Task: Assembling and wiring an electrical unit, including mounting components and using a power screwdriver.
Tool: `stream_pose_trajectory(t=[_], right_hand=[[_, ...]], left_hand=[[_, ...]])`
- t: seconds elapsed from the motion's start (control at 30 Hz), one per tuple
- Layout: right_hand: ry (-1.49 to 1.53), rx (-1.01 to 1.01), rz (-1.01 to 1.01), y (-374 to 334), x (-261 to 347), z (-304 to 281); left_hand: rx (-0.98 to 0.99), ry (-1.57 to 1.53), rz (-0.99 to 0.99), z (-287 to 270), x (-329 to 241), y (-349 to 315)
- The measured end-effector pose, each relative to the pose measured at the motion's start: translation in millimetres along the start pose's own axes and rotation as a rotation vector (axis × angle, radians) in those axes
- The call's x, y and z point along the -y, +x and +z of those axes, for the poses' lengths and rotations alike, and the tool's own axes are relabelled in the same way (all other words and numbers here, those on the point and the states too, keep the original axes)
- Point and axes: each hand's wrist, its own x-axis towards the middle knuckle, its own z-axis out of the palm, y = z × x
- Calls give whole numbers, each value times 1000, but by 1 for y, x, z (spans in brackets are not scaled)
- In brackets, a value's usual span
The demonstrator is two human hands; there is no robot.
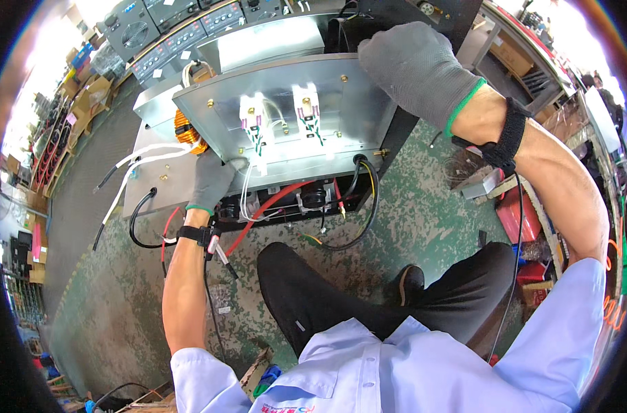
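Observation:
A shiny metal panel (217, 131) with two white terminal parts (252, 113) on its face leans at a tilt over a dark equipment cabinet (396, 138). My left hand (212, 180), in a grey glove, is closed at the panel's lower left corner; its fingertips are hidden. An orange-wound coil (188, 131) with thick white leads (148, 157) sits right above it. At the panel's upper right corner my right hand (420, 72), also gloved, is curled over the edge, fingers out of sight. Below the panel run a red cable (265, 210) and a black cable loop (375, 199).
Dark equipment units with fans and knobs (189, 41) stand at the far left. Shelves with boxes (86, 107) line the left side. A workbench (513, 51) and a red bin (518, 217) are on the right. Thin cords (518, 275) hang from both wrist straps. The floor (134, 296) is worn green.

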Motion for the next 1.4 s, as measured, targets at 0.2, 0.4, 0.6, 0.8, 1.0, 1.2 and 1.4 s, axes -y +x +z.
stream_pose_trajectory(t=[0.2,0.4,0.6,0.8,1.0,1.2,1.4], right_hand=[[1,-11,-5,3,-2,11],[-31,-18,35,10,1,23],[-22,-97,5,8,-1,18],[-69,-29,16,10,2,18],[-52,-17,36,12,1,15],[-110,55,57,15,3,11],[-117,86,50,18,4,12]], left_hand=[[31,2,-15,1,3,3],[78,-52,-6,0,13,4],[130,-77,-18,-8,16,2],[142,-102,-15,-11,13,1],[190,-124,-74,-12,15,1],[113,-123,16,-12,15,0],[119,-123,1,-13,13,-1]])
